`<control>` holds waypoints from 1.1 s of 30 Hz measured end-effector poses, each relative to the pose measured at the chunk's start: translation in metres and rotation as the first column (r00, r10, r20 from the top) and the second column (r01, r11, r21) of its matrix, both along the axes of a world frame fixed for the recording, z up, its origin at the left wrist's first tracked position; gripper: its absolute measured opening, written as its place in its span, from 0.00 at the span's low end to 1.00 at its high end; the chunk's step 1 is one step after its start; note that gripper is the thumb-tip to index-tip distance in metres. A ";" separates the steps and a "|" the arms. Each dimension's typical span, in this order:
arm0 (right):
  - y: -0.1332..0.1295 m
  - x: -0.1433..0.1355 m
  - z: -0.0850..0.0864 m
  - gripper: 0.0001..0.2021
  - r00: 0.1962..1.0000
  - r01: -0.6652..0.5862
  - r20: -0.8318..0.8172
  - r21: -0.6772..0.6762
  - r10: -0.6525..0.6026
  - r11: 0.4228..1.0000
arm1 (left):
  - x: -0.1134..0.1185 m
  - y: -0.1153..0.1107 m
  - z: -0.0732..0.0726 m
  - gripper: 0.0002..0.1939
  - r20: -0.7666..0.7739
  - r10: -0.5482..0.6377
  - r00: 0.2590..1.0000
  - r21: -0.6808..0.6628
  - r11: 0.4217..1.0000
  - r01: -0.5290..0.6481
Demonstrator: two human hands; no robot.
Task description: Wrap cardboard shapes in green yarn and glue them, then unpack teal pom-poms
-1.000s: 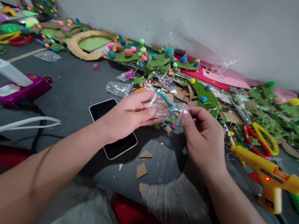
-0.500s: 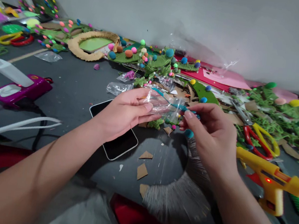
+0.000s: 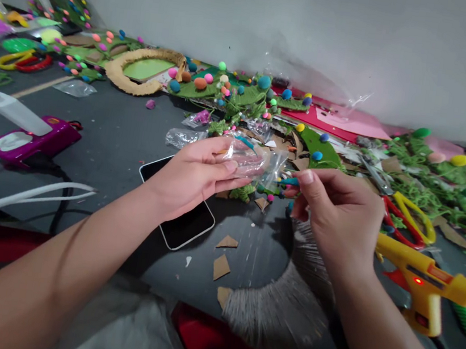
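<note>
Between the thumb and fingers of my left hand (image 3: 192,177) is a crinkled clear plastic bag (image 3: 247,159), with something teal inside near its top. My right hand (image 3: 337,211) pinches a small teal piece (image 3: 288,182) just right of the bag's mouth. Whether that piece touches the bag is hard to tell. Under my left hand lies a phone (image 3: 187,226) with a dark screen. A grey bristly curved piece (image 3: 279,306) rests below my right hand.
A yellow glue gun (image 3: 429,280) and red-yellow scissors (image 3: 407,220) lie at right. At left are a purple glue gun (image 3: 35,140) and white cable (image 3: 19,201). Pom-pom-covered green leaves (image 3: 247,95) and a tan ring (image 3: 119,76) line the wall. Cardboard scraps (image 3: 221,267) lie in front.
My right hand has moved right and slightly down, away from the bag, with the teal piece in its fingers. My left hand and the bag have hardly moved.
</note>
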State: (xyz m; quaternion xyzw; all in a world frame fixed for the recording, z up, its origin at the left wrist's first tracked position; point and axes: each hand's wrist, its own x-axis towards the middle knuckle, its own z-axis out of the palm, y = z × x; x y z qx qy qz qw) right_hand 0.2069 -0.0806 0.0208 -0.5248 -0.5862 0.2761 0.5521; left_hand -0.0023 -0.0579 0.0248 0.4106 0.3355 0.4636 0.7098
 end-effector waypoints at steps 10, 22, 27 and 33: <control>0.005 0.003 -0.006 0.08 0.987 -0.116 -0.109 0.057 0.122 0.992 | -0.002 0.002 0.000 0.16 -0.004 0.024 1.000 -0.014 1.000 -0.024; 0.002 0.012 -0.002 0.17 0.999 -0.038 0.020 -0.029 0.038 0.999 | -0.010 0.006 0.000 0.15 -0.011 0.013 1.000 0.047 0.999 -0.013; 0.008 0.013 -0.006 0.10 0.992 -0.111 -0.044 0.064 0.114 0.992 | -0.008 0.004 0.004 0.16 -0.006 -0.005 1.000 0.027 1.000 0.005; 0.005 0.012 -0.004 0.12 0.965 -0.181 -0.205 -0.056 0.166 0.982 | -0.005 0.000 0.004 0.16 -0.027 -0.009 1.000 -0.004 1.000 0.009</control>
